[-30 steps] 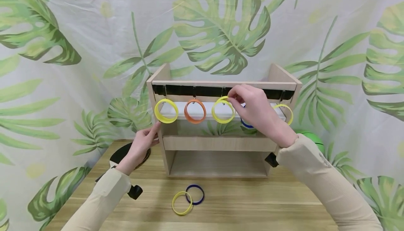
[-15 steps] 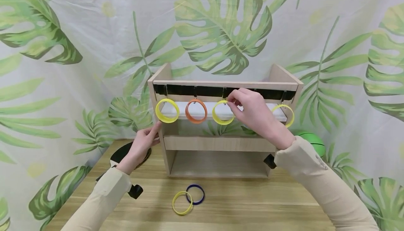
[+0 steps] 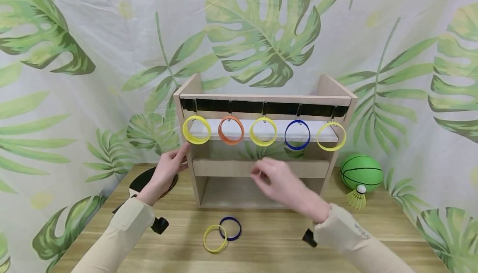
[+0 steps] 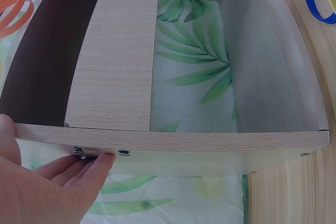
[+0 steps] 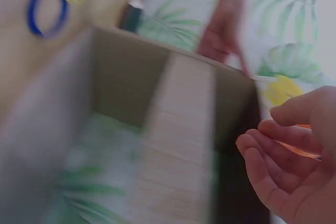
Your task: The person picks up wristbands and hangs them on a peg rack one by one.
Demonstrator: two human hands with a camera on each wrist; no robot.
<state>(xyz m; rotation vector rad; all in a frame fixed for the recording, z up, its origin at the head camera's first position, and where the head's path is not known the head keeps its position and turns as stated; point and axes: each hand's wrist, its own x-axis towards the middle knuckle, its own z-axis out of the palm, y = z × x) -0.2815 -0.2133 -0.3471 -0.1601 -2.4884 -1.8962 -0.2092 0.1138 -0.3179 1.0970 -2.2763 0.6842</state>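
Several coloured rings hang on hooks along the wooden shelf (image 3: 261, 169): a yellow ring (image 3: 184, 133) at the left end, an orange ring (image 3: 220, 134), a middle yellow ring (image 3: 263, 144), a blue ring (image 3: 286, 140) and a yellow ring (image 3: 331, 149) at the right end. My left hand (image 3: 169, 171) holds the shelf's left side panel (image 4: 173, 140), thumb at the front edge and fingertips against the outer face. Below the middle ring, in front of the shelf, my right hand (image 3: 278, 181) is empty with loosely bent fingers.
On the table (image 3: 269, 240), a loose yellow ring (image 3: 205, 246) overlaps a loose blue ring (image 3: 240, 232). A green ball (image 3: 360, 169) and a yellow shuttlecock (image 3: 357, 199) lie right of the shelf. A black paddle (image 3: 143, 179) lies to its left, partly behind my left hand.
My right hand has let go of the middle yellow ring and moved down, leaving that ring on its hook. The blue ring and shuttlecock show now. My left hand stays put.
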